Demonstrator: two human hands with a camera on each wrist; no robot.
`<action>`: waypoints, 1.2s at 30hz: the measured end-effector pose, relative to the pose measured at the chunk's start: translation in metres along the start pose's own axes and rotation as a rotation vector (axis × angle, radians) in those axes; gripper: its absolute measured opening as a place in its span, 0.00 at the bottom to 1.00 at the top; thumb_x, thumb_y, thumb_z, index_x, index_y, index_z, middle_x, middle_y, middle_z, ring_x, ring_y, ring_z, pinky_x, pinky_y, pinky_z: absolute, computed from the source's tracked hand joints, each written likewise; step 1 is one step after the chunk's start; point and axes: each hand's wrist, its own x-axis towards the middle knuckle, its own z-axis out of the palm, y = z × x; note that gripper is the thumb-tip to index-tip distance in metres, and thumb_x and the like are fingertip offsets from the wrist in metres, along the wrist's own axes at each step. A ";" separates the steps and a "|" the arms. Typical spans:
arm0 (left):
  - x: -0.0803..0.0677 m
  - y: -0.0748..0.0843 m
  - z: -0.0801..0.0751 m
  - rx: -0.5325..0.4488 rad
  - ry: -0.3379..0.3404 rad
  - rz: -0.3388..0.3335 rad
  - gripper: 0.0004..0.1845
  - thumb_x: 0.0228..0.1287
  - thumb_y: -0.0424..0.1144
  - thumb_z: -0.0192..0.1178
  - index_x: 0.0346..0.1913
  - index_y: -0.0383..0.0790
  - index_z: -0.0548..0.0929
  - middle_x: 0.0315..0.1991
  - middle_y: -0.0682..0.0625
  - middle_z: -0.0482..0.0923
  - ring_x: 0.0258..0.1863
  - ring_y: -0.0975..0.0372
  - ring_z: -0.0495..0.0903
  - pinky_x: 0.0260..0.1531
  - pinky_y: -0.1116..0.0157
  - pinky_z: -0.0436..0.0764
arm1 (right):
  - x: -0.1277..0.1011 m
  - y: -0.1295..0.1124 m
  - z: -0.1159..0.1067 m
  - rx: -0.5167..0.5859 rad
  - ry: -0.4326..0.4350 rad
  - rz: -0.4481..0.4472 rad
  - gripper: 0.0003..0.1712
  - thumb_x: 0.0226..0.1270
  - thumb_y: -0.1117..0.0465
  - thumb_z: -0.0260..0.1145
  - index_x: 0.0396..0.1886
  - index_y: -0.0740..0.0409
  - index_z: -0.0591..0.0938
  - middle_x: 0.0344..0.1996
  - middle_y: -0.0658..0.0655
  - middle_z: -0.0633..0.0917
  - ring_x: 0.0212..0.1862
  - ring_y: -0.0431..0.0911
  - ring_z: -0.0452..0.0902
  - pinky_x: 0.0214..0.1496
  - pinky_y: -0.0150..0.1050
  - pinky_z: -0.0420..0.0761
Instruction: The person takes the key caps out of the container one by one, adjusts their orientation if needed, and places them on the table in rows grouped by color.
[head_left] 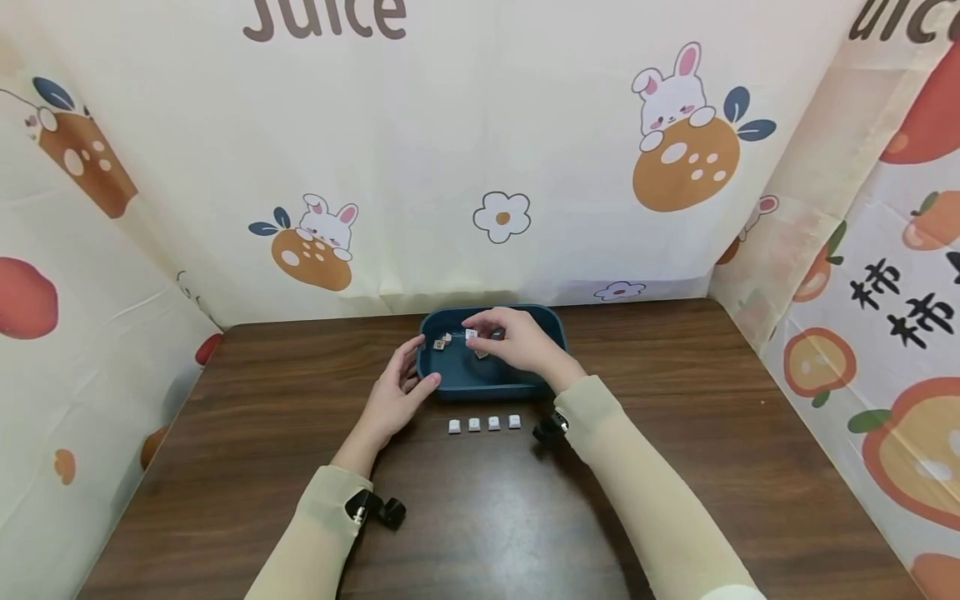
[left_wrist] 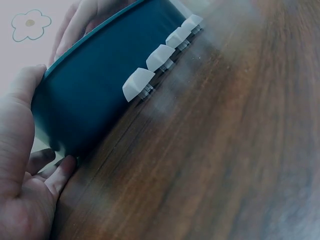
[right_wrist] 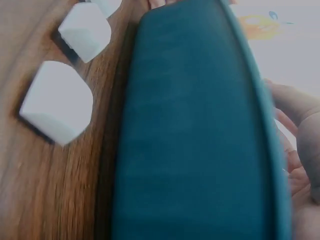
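Note:
A dark blue tray (head_left: 487, 390) stands at the back of the table. My left hand (head_left: 393, 390) holds its left end; in the left wrist view the thumb (left_wrist: 30, 82) lies at the rim and fingertips are near the bottom corner. Over the inside of the tray, my right hand (head_left: 521, 340) pinches a white keycap (head_left: 471, 333) between thumb and fingers. A few small pieces (head_left: 439, 343) lie in the tray at the left, and another (head_left: 481, 354) shows partly below the right hand. In the right wrist view the tray wall (right_wrist: 190, 120) hides the held keycap.
In front of the tray, several white keycaps (head_left: 474, 425) stand in a spaced row. Seen from the left wrist, each keycap (left_wrist: 139, 84) has a small clear base under it. The brown wooden table (head_left: 480, 517) meets a printed curtain (head_left: 420, 167) at the back.

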 end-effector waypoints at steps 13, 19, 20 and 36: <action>0.001 -0.001 -0.002 0.011 0.002 0.030 0.39 0.79 0.47 0.69 0.85 0.55 0.63 0.85 0.41 0.62 0.82 0.47 0.65 0.77 0.41 0.69 | -0.056 -0.008 -0.023 -0.012 0.031 -0.225 0.17 0.75 0.58 0.77 0.60 0.53 0.91 0.46 0.44 0.88 0.46 0.42 0.82 0.44 0.43 0.87; 0.000 0.000 -0.004 0.018 0.003 0.023 0.39 0.80 0.48 0.68 0.86 0.53 0.62 0.85 0.40 0.62 0.83 0.46 0.65 0.78 0.41 0.69 | -0.077 -0.009 -0.027 -0.044 0.045 -0.207 0.17 0.74 0.58 0.78 0.59 0.53 0.91 0.44 0.43 0.89 0.44 0.49 0.84 0.41 0.39 0.85; 0.000 0.000 -0.005 0.021 0.003 0.023 0.40 0.80 0.48 0.68 0.86 0.53 0.62 0.85 0.40 0.62 0.83 0.46 0.65 0.78 0.41 0.69 | -0.081 -0.008 -0.028 -0.049 0.046 -0.201 0.17 0.74 0.58 0.78 0.59 0.53 0.91 0.44 0.43 0.89 0.44 0.50 0.85 0.40 0.39 0.84; 0.001 -0.001 0.000 0.010 -0.004 0.018 0.40 0.80 0.44 0.68 0.87 0.52 0.61 0.85 0.39 0.61 0.83 0.44 0.64 0.77 0.40 0.68 | -0.125 0.006 -0.027 -0.065 0.118 -0.350 0.19 0.64 0.65 0.84 0.52 0.47 0.92 0.42 0.42 0.89 0.44 0.43 0.84 0.35 0.39 0.85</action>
